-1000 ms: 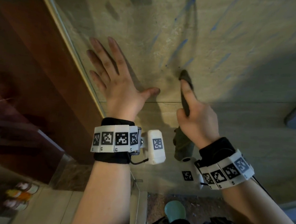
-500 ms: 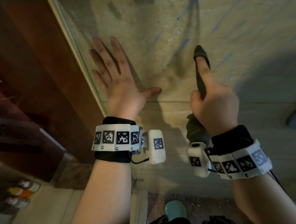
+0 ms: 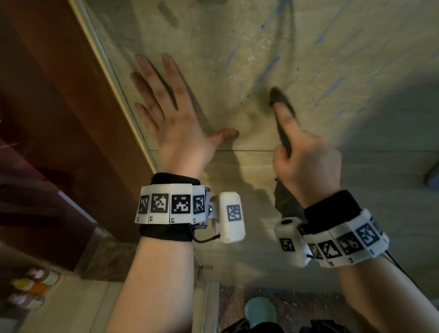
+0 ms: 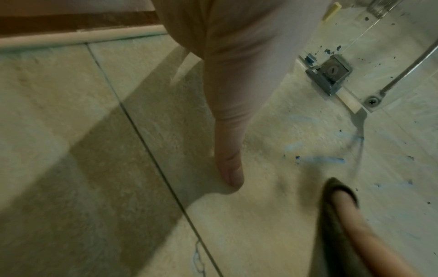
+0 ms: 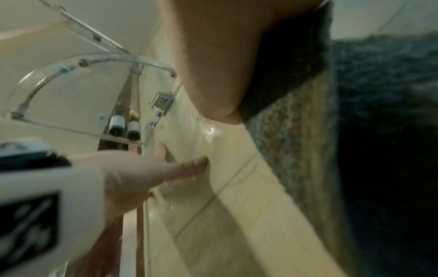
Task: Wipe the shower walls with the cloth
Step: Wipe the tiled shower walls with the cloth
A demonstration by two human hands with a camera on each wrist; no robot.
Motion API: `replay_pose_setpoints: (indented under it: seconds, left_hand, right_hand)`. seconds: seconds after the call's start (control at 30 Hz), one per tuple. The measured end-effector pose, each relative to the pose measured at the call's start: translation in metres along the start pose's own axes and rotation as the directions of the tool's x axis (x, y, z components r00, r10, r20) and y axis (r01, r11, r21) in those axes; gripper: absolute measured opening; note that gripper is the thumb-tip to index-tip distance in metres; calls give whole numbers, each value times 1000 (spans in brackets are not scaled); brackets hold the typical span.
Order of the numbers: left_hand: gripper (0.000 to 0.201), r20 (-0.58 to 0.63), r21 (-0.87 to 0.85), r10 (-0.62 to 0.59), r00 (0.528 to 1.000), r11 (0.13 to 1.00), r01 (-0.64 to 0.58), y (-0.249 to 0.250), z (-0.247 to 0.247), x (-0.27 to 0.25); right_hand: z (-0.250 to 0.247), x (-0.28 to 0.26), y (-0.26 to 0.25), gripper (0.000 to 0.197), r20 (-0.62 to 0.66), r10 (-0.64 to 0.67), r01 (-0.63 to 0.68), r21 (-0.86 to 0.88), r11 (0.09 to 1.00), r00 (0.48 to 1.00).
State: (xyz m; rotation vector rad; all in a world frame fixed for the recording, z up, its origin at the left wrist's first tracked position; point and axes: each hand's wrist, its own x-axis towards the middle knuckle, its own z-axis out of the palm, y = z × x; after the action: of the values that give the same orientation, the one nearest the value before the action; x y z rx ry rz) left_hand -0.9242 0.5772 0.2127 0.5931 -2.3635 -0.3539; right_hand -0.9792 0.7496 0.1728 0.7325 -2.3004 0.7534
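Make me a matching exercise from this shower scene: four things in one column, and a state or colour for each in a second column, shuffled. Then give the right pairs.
Things
1. left hand
2. right hand
3. cloth
4. streaks

States
A. blue, on the wall tile
B. dark, pressed to the wall under a finger
C. flat on the wall, fingers spread
D. grips the cloth, one finger stretched out

Pairs: 1-C, 2-D, 3-B, 4-A
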Motion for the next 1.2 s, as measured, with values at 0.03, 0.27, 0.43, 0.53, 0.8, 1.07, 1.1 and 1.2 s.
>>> replay_pose_setpoints:
  seconds: [0.03,0.27,0.43,0.53,0.8,1.07,1.1,1.2]
  left_hand:
    - [145,-1,2,1,1000,1000,-1,0,0,0]
    - [145,-8,2,5,1000,1000,-5,1,0,-1]
    - [145,-14,2,6,1000,1000,-6,1,1,0]
    - [145,-18,6,4,1000,1000,-4,0,2,0]
    - [145,-15,11,-1,1000,1000,2,1,0,-1]
    - [145,-18,23,-4,1000,1000,4,2,0,0]
    - [145,-15,25,-3,1000,1000,3,1,0,0]
    - [144,-9,23,-1,1000,1000,1,0,1,0]
  right_hand:
    - [-3,4,2,71,-58,-1,2,11,1000,998]
    - [-6,4,-5,76,-27,77,-75,76,994,997]
    - [4,-13,-16,76,309,66,-80,33,996,949]
    - [7,-14,-16,76,326,50,-61,25,998,944]
    - [0,1,-1,73,-42,107,-104,57,993,993]
    - [5,-11,-17,74,251,156,-186,100,977,955]
    - [6,-12,-20,73,289,136,-161,66,985,948]
    - [9,-13,-20,74,321,109,-122,18,992,941]
